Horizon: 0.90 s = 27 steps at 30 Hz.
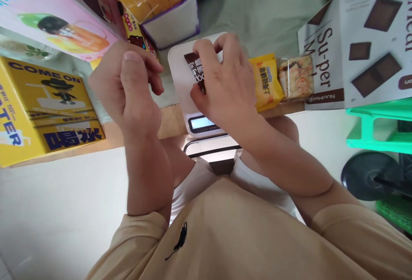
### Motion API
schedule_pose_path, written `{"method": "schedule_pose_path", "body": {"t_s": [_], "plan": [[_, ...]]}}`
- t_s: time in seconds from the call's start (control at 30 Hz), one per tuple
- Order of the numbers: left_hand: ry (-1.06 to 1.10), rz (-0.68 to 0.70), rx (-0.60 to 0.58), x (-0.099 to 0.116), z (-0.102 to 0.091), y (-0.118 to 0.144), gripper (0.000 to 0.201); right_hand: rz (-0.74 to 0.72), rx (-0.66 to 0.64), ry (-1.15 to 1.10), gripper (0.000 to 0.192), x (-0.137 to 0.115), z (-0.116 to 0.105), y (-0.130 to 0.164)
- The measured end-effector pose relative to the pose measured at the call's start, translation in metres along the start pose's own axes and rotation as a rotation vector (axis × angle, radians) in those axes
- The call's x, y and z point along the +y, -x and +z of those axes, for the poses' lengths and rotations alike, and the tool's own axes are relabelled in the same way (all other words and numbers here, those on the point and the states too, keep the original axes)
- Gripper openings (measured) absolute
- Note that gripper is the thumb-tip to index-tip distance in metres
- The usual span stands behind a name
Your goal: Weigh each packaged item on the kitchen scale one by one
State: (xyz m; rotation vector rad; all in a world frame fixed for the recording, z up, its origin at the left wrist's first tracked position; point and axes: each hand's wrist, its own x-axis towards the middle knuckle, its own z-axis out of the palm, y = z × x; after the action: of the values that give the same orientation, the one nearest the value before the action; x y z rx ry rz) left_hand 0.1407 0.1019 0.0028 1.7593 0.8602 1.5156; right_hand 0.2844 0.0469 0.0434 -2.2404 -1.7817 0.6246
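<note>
The right hand (222, 78) pinches a dark snack packet (195, 72) over the white scale (180, 74); the left hand (128, 82) hovers left, loosely curled, empty. Resting fingers could skew the reading, and the packet could nudge the yellow packet (265, 82) just right.

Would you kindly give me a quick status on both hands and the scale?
Right hand grips brown snack packet over white scale. Left hand curled, apparently empty. Yellow packet lies beside scale.
</note>
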Motion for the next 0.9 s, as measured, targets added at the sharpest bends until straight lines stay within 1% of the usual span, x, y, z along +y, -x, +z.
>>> {"method": "schedule_pose_path", "body": {"t_s": [0.07,0.17,0.3,0.4,0.5,0.6,0.73,0.83,0.9], "plan": [[-0.018,-0.020,-0.035,0.001,-0.001,0.000,0.047,-0.017,0.034,-0.012,0.056,0.000,-0.005,0.001],[-0.017,-0.023,-0.034,0.000,-0.002,-0.001,0.048,-0.035,0.196,-0.041,0.052,0.010,-0.014,0.007],[0.001,-0.040,-0.046,-0.003,-0.006,-0.003,0.048,-0.017,0.421,-0.006,0.047,0.044,-0.029,0.030],[0.032,-0.055,-0.062,-0.003,-0.010,-0.002,0.049,0.090,0.526,0.057,0.046,0.073,-0.038,0.054],[0.057,-0.085,-0.090,-0.003,-0.015,0.000,0.055,0.161,0.543,0.168,0.046,0.091,-0.038,0.072],[0.075,-0.099,-0.100,-0.004,-0.019,0.000,0.060,0.187,0.547,0.285,0.048,0.099,-0.031,0.072],[0.129,-0.062,-0.094,-0.005,-0.019,-0.004,0.061,0.265,0.560,0.384,0.040,0.107,-0.023,0.053],[0.158,-0.055,-0.060,-0.003,-0.017,-0.008,0.062,0.286,0.525,0.457,0.032,0.119,-0.024,0.035],[0.165,-0.067,-0.055,-0.001,-0.016,-0.010,0.062,0.312,0.500,0.481,0.034,0.128,-0.027,0.026]]}}
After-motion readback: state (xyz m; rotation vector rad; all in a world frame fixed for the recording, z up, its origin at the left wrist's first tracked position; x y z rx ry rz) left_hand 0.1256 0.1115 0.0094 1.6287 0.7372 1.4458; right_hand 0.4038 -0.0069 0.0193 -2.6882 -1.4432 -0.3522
